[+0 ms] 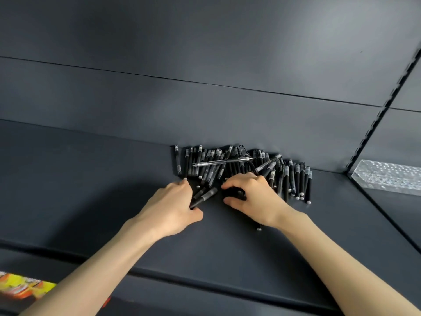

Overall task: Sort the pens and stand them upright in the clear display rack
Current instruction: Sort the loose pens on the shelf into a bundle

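A person's left hand (173, 204) grips a few of the black pens (239, 165) heaped against the back of a dark shelf (91, 179); the right hand (252, 197) curls round others. The clear rack (387, 176) sits at three o'clock, well apart.

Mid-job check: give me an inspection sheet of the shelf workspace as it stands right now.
Surface: dark shelf, matte.
Job's things: black pens heaped against the back panel; one clear pen lies across the heap; clear display rack at the right, apart from the heap, no pens seen in it.
Clutter: yellow-orange printed item at lower left, below the shelf, blurred.
Grippers: left hand grips a few black pens at the heap's front; right hand curls round more beside it.
Cables: nothing seen.
Surroundings: slotted upright beside the rack.
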A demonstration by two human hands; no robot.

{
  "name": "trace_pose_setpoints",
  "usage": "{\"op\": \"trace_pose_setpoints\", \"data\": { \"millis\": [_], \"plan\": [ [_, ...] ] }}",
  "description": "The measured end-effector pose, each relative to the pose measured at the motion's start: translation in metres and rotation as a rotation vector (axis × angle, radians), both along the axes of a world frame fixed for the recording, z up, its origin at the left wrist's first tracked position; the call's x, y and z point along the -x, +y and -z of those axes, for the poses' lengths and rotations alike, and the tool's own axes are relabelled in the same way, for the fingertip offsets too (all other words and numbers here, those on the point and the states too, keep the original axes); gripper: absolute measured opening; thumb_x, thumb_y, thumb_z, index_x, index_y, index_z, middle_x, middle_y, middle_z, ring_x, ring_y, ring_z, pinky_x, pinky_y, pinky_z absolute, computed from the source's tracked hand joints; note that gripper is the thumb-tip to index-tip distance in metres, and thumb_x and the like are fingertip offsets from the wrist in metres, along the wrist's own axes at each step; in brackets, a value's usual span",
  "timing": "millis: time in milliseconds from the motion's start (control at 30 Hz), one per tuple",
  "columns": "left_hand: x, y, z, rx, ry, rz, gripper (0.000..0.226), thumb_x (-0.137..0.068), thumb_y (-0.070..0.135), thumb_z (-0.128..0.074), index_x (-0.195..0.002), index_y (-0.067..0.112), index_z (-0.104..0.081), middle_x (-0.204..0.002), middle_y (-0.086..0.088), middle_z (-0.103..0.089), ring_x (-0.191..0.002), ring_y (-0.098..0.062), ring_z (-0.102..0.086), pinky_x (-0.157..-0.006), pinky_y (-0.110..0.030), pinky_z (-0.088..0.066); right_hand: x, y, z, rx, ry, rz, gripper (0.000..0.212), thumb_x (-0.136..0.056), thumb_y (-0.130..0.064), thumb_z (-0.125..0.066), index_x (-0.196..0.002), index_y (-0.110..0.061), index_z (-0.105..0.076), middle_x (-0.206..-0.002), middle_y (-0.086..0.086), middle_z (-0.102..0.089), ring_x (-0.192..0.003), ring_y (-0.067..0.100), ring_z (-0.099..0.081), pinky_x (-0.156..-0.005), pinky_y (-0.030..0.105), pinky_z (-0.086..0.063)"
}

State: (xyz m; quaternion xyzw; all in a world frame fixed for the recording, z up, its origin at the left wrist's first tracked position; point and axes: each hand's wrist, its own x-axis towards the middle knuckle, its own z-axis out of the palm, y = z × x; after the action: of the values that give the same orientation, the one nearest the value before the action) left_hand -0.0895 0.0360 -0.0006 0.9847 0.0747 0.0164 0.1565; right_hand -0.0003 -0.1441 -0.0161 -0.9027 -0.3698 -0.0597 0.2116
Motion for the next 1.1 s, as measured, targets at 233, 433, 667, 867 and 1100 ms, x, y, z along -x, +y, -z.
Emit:
{"op": "trace_pose_setpoints", "data": {
  "millis": [233,433,667,867,1100],
  "plan": [
    [0.004,0.024,0.001,-0.028,0.001,0.156,0.033,-0.100,0.033,-0.038,-0.074,0.012,-0.032,-0.066,0.001,-0.043,-0.051,-0.014,-0.037,-0.046,-0.027,-0.028,-0.001,-0.001,-0.001,0.008,0.015,-0.002,0.032,-0.088,-0.026,-0.065,-0.119,-0.020,-0.061,-0.125,-0.007,-0.057,-0.116,0.015,-0.045,-0.101,0.029,-0.025],
    [-0.008,0.004,-0.009,1.045,-0.131,0.306,0.020,-0.099,0.031,-0.045,-0.097,0.013,-0.054,-0.055,0.004,-0.044,-0.041,-0.011,-0.036,-0.041,-0.023,-0.035,0.008,0.000,-0.026,-0.580,0.506,-0.102,0.039,-0.079,-0.042,-0.064,-0.115,-0.028,-0.063,-0.114,-0.012,-0.067,-0.111,0.000,-0.057,-0.094,0.022,-0.041],
    [-0.024,-0.031,-0.010,1.308,0.210,0.518,0.027,-0.099,0.028,-0.045,-0.097,0.003,-0.054,-0.056,0.005,-0.046,-0.043,-0.008,-0.035,-0.042,-0.019,-0.031,0.010,0.004,-0.033,-0.876,0.730,-0.172,0.042,-0.087,-0.044,-0.054,-0.105,-0.009,-0.069,-0.066,0.007,-0.055,-0.047,0.011,-0.042,-0.058,0.018,-0.044],
    [-0.034,-0.020,-0.011,1.149,0.251,0.488,0.032,-0.098,0.035,-0.046,-0.093,0.007,-0.059,-0.064,-0.001,-0.051,-0.052,-0.014,-0.048,-0.054,-0.026,-0.047,0.006,0.010,-0.034,-1.102,0.720,-0.082,0.032,-0.088,-0.042,-0.053,-0.081,-0.017,-0.072,-0.092,0.016,-0.069,-0.065,0.021,-0.063,-0.065,0.028,-0.051],
    [-0.056,-0.020,-0.015,1.189,0.295,0.532,0.032,-0.097,0.038,-0.047,-0.088,0.008,-0.054,-0.061,0.002,-0.050,-0.049,-0.011,-0.043,-0.044,-0.021,-0.037,-0.004,0.015,-0.045,-1.056,0.833,-0.107,0.029,-0.088,-0.041,-0.056,-0.081,-0.017,-0.070,-0.112,0.010,-0.069,-0.059,0.023,-0.058,-0.054,0.027,-0.049]
  ]
}}
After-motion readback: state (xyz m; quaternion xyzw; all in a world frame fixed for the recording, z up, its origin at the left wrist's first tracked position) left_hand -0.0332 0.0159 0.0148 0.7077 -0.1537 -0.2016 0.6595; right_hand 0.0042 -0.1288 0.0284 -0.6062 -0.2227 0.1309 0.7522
